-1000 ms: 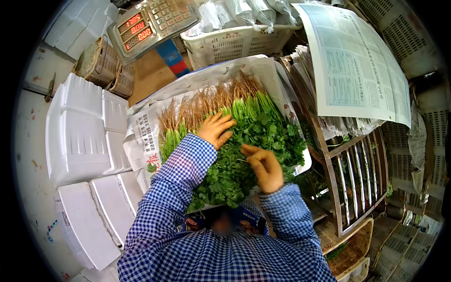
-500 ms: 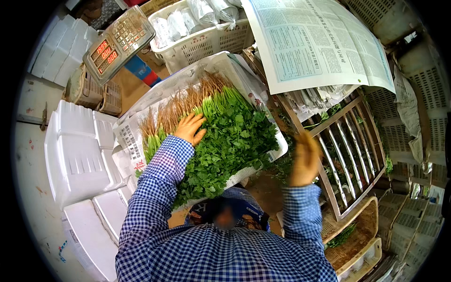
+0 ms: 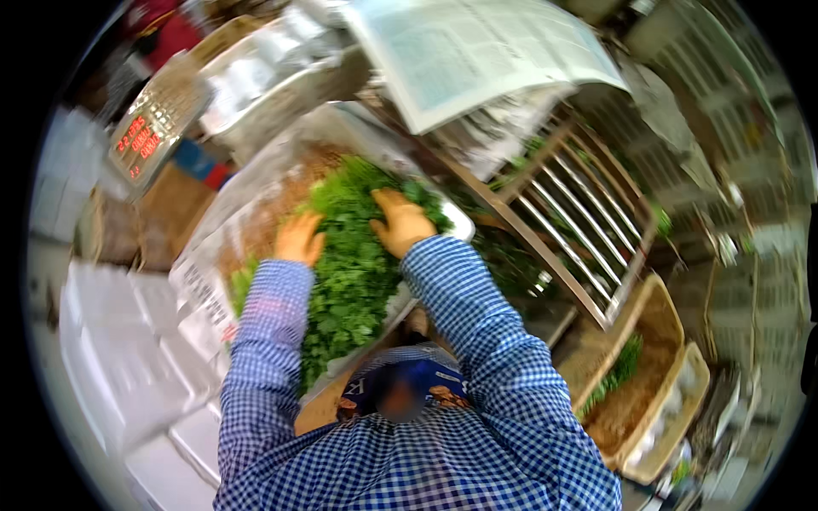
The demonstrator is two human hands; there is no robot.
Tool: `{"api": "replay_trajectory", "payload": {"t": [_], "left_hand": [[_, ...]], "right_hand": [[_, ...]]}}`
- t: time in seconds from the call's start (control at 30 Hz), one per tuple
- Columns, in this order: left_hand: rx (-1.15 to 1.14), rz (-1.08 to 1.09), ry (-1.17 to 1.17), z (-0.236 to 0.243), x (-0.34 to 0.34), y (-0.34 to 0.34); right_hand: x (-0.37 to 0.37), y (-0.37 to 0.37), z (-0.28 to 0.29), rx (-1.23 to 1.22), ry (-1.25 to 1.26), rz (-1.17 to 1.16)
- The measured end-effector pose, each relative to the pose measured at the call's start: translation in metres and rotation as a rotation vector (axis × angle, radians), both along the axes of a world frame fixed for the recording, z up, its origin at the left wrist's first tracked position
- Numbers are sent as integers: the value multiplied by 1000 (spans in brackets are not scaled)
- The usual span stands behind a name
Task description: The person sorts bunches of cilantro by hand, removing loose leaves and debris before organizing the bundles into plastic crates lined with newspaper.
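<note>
Greens (image 3: pixel 349 298): one leafy heap, centre of the frame, in a white tray (image 3: pixel 461 223) lined with paper (image 3: pixel 202 285). Roots (image 3: pixel 268 204), brown and fine, lie toward the upper left; leaves lie toward the lower right.

Handling, as judged: each stalk light, the whole heap moderately weighty; leaves soft and easily bruised, stems crisp and apt to snap, roots stringy and likely to tangle. Possibly slick if damp; moisture cannot be told. Best hold: a gathered bunch at the stems, just below the roots, with a flat palm under the leaves.

Left hand (image 3: pixel 298 238): palm down on the left part of the heap, fingers loosely extended, thumb apart. Right hand (image 3: pixel 402 223): on the leaves near the tray's right corner, fingers spread, thumb out. Whether either pinches a stalk cannot be told; the view is blurred.

Surroundings: scale (image 3: pixel 162 115), upper left, display lit; basket (image 3: pixel 294 89) of wrapped packs, upper left of centre; newspaper (image 3: pixel 486 60), top; foam boxes (image 3: pixel 119 341), left edge; bins (image 3: pixel 652 400), lower right.

Obstructions: metal rack (image 3: pixel 562 245), right of centre, crowds the tray's right side; foam boxes limit the left.
</note>
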State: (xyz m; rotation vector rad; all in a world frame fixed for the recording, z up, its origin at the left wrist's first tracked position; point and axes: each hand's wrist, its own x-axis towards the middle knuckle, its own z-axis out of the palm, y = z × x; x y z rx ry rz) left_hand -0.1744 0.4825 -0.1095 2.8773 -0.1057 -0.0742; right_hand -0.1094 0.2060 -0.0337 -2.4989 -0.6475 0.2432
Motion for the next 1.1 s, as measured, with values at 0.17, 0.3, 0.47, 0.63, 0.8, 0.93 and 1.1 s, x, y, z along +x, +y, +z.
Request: {"api": "replay_trajectory", "payload": {"t": [0.17,0.3,0.47,0.63,0.8,0.93,1.1], "left_hand": [[-44,-39,-180,84,-14,-2],[-51,-67,-409,141,-48,-25],[-393,-447,-503,210,-48,-169],[-556,-964,-347,204,-23,-362],[-625,-1154,-283,174,7,-542],[-463,-883,-203,117,38,-643],[-178,-862,-166,86,49,-673]], "right_hand": [[-118,-90,42,414,-119,-154],[-226,-205,45,209,77,-598],[-326,-291,36,376,318,-1468],[-365,-344,35,813,93,-1738],[-412,-454,-13,738,-40,-1909],[-458,-550,-75,935,83,-2013],[-449,-642,-114,759,266,-1982]]}}
